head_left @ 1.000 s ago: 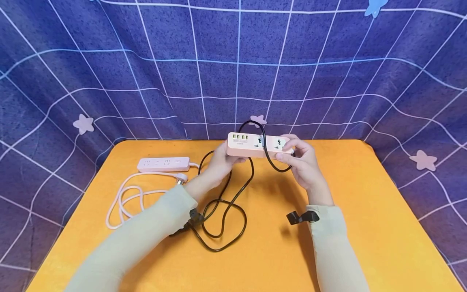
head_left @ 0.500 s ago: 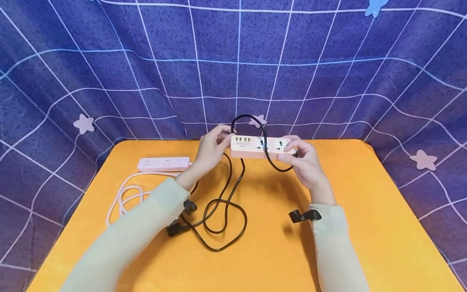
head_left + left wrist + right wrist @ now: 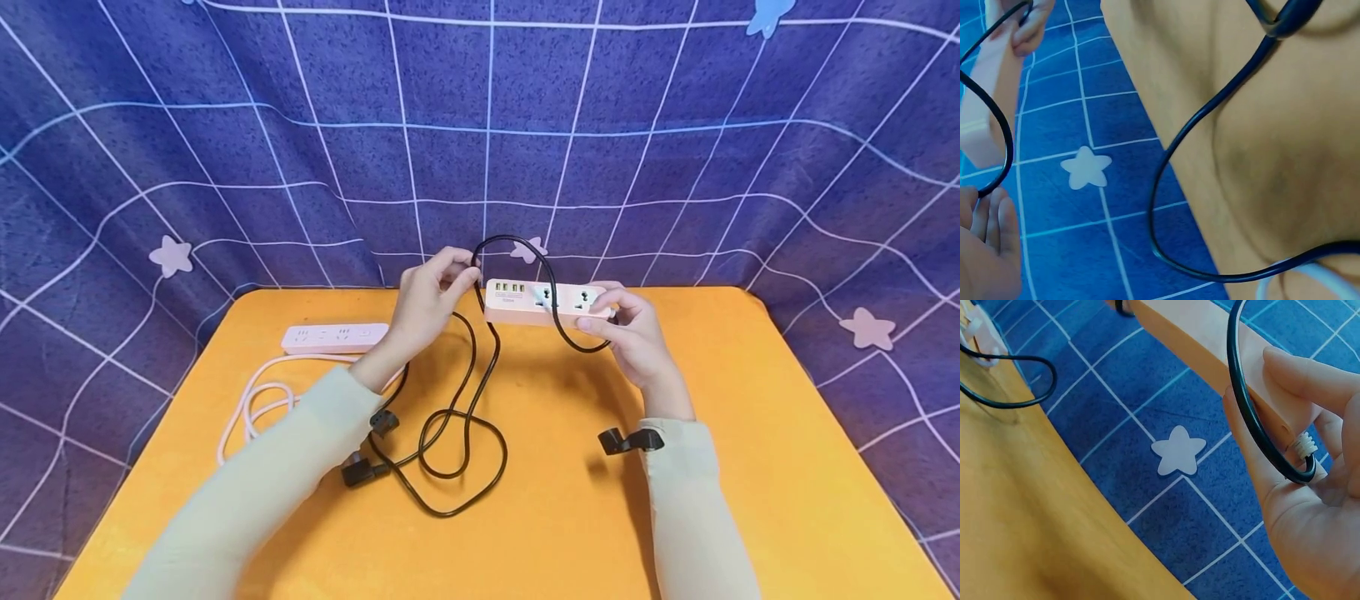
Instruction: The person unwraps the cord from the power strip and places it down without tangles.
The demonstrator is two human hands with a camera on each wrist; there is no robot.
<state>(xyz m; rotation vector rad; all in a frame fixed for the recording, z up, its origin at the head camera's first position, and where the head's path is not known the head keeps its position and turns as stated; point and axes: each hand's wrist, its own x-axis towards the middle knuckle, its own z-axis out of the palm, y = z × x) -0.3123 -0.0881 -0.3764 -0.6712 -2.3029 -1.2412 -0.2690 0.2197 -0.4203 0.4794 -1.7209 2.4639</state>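
Observation:
My right hand (image 3: pixel 637 337) grips the right end of a pinkish-white power strip (image 3: pixel 525 312), holding it up over the far part of the table with its sockets and USB ports facing me. A black cord (image 3: pixel 552 283) leaves that end, at a ribbed white collar (image 3: pixel 1305 445), and arches in front of the strip. Left of the strip, my left hand (image 3: pixel 426 304) pinches this cord between thumb and fingers. The cord then drops to loose loops (image 3: pixel 504 450) on the table, near a black plug (image 3: pixel 360 472).
A second, pink power strip (image 3: pixel 333 337) lies at the back left, its pale cord (image 3: pixel 243 408) coiled in front, partly behind my left arm. The orange table (image 3: pixel 555 517) ends at a blue gridded curtain (image 3: pixel 637 167) with stars.
My left hand has let go of the strip's left end, moved up and left, and taken the black cord. The strip has shifted slightly right in my right hand.

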